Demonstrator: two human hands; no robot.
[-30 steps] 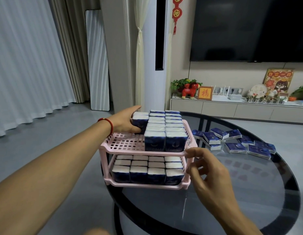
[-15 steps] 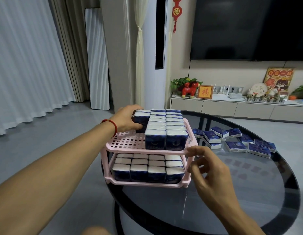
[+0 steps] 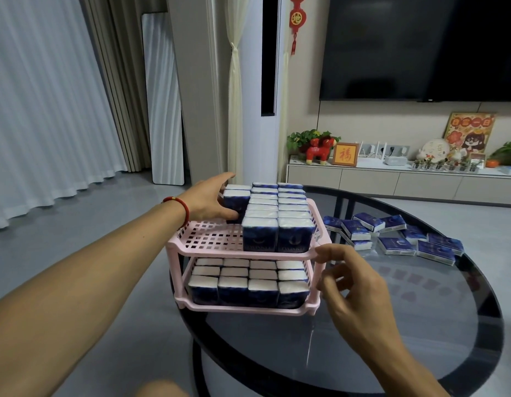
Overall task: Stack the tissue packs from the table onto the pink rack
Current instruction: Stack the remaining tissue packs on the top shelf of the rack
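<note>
Table: round black glass table (image 3: 348, 348), with bare glass across its near half and near rim.
Right hand: right hand (image 3: 360, 293) reaches in from the near right, forearm slanting up toward the rack; its fingers are loosely curled, the forefinger tip touching the near right corner of the rack's upper tier, nothing gripped.
Rack: two-tier pink plastic lattice rack (image 3: 208, 239) stands near the table's left edge, its long side facing the viewer, running left to right.
Lower tier: filled with dark blue and white tissue packs (image 3: 248, 285) standing on end, white ends up, in four columns running front to back.
Upper tier: two full columns of upright packs (image 3: 277, 222) occupy the right half, running front to back; the left half shows open lattice at the front.
Held pack: one more upright blue and white pack (image 3: 234, 200) stands at the far left corner of the upper tier, touching the column to its right.
Left hand: left hand (image 3: 211, 199), a red cord bracelet (image 3: 179, 207) on the wrist, comes in over the table's left edge on a long outstretched forearm; thumb in front and fingers over the far side clasp that pack.
Loose packs: a cluster of flat-lying blue tissue packs (image 3: 391, 236) lies toward the table's far right rim, well apart from the rack, long axes pointing various ways, some overlapping.
Beyond: grey floor, white curtains (image 3: 48, 110) far left, a low white cabinet (image 3: 391, 181) under a dark screen (image 3: 420, 44).
</note>
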